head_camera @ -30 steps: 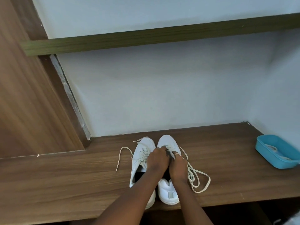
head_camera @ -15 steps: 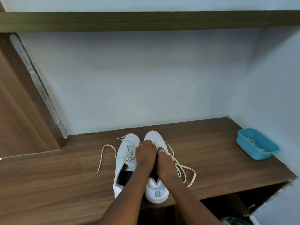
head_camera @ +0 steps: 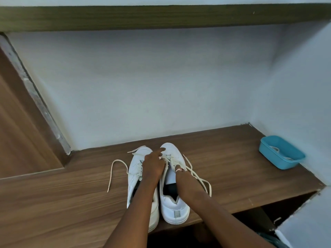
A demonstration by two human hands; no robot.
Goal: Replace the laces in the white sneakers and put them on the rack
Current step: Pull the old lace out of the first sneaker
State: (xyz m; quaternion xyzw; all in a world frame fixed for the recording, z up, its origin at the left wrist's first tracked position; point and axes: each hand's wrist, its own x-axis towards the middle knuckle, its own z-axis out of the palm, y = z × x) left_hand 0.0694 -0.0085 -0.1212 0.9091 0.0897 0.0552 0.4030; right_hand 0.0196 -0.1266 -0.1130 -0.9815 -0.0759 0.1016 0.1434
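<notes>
Two white sneakers stand side by side on the wooden shelf (head_camera: 232, 158), toes toward the wall. The left sneaker (head_camera: 137, 169) has a loose lace (head_camera: 116, 167) trailing off to the left. My left hand (head_camera: 154, 164) lies across both shoes at the eyelets of the right sneaker (head_camera: 174, 208), index finger stretched onto its toe, the other fingers curled down at the lace. My right hand (head_camera: 182, 178), with a ring on one finger, pinches the right sneaker's lace (head_camera: 200, 179) beside the tongue. That lace's loose loops lie on the shelf to the right.
A blue plastic tub (head_camera: 283, 159) with white laces inside sits at the shelf's right end against the wall. A second wooden shelf (head_camera: 161, 17) runs overhead. A wooden panel (head_camera: 19, 136) closes the left side. The shelf's front edge is just behind the heels.
My right hand has drawn back along the right sneaker, so the tongue now shows. My left index finger has stretched out onto the toe. The view has shifted slightly.
</notes>
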